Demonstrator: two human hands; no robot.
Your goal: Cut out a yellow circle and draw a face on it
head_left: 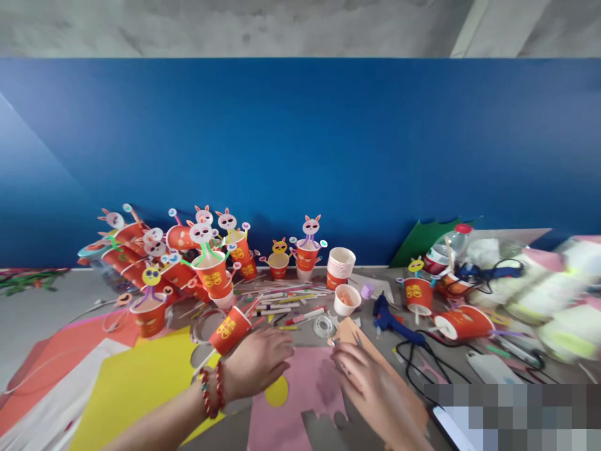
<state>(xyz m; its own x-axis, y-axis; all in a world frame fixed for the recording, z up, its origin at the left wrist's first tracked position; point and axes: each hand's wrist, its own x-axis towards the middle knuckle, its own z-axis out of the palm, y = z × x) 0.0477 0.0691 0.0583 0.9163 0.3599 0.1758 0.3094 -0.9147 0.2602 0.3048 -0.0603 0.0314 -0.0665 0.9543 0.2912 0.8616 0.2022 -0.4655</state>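
Observation:
My left hand, with red bead bracelets at the wrist, is over the pink paper, its fingers bent and pointing right. Beside its fingertips lies a yellow circle on the pink sheet. Near the orange paper, my right hand has curled fingers, with a small metallic item at the fingertips that is too blurred to name. A tape roll lies just beyond the two hands. Close behind my left hand, a red paper cup lies tilted.
Decorated red cups crowd the left; a cup stack stands in the centre. A blue glue gun, its black cable and a bottle are at right. Yellow paper covers the left front; pens lie behind the hands.

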